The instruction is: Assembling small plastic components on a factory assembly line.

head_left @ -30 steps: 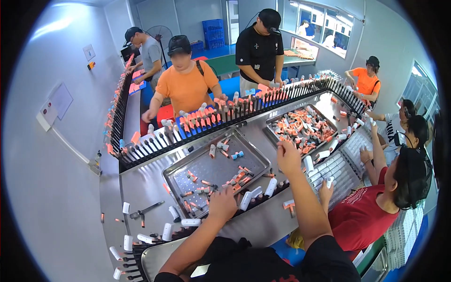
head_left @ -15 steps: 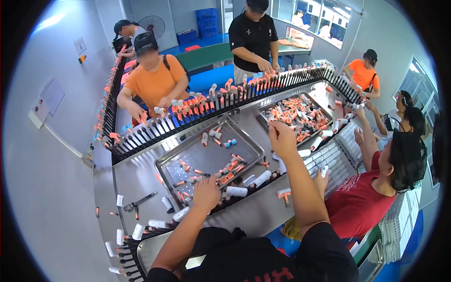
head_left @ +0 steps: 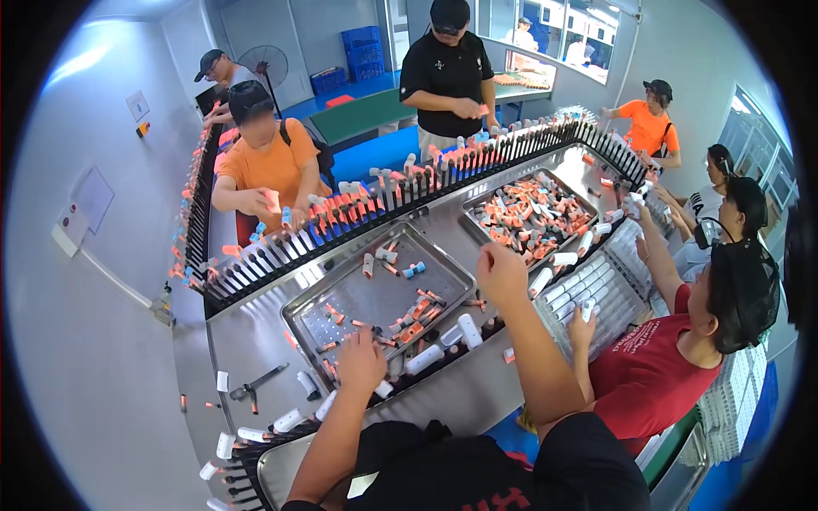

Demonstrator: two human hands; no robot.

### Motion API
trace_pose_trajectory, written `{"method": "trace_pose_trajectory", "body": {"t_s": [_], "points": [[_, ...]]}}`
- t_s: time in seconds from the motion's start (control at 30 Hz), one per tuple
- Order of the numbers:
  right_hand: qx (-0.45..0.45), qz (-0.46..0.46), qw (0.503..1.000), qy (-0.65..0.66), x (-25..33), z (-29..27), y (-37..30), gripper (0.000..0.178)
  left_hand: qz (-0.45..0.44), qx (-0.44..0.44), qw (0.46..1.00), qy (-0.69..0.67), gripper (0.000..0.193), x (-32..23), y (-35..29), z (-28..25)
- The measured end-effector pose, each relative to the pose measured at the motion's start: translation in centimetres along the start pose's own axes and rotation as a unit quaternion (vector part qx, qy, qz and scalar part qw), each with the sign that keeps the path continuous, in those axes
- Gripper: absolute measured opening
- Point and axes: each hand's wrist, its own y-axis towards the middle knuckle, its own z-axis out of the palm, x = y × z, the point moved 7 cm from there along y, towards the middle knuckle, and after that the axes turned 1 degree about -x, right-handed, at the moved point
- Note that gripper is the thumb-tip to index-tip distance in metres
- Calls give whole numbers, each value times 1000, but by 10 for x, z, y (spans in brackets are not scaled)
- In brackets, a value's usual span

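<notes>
Ideally, this called for a light fingertip grip, wrists clear of the white tubes (head_left: 469, 330) along the near edge. L hand (head_left: 362, 359), fingers bent, was over the near side of the shallow tray (head_left: 339, 288), by the orange-&-grey pcs (head_left: 411, 330) in it; R hand (head_left: 501, 272), fingers curled in, hung near the orange heap (head_left: 532, 213); couldn't tell if either pinched anything. Table (head_left: 256, 332) was shiny steel, black peg rack (head_left: 479, 172) opp.; co-workers (head_left: 447, 81) around, blue crates (head_left: 364, 53) at back
</notes>
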Motion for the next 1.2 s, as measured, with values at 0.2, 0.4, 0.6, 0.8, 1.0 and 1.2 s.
{"method": "trace_pose_trajectory", "body": {"t_s": [0.2, 0.4, 0.6, 0.8, 1.0, 1.2], "points": [[141, 95, 984, -52, -69, 48, -56, 14, 122, -15, 979, -164, 22, -91, 1, -47], [130, 102, 985, -39, -45, 20, -7, 15, 64, 62, 994, 61, 39, -21, -10, 15], [233, -26, 959, -157, -59, 66, -46, 23, 182, -29, 974, -133, 31, -113, 11, -37], [139, 64, 985, -77, -17, 18, 3, 24, 33, 91, 985, -144, 40, -37, -8, 23], [117, 56, 974, -185, -90, 36, -50, 22, 200, -68, 957, -202, 34, -108, 8, -67], [93, 62, 993, 39, -37, 27, -17, 17, 88, -72, 992, -53, 29, -50, -6, 12]]}}
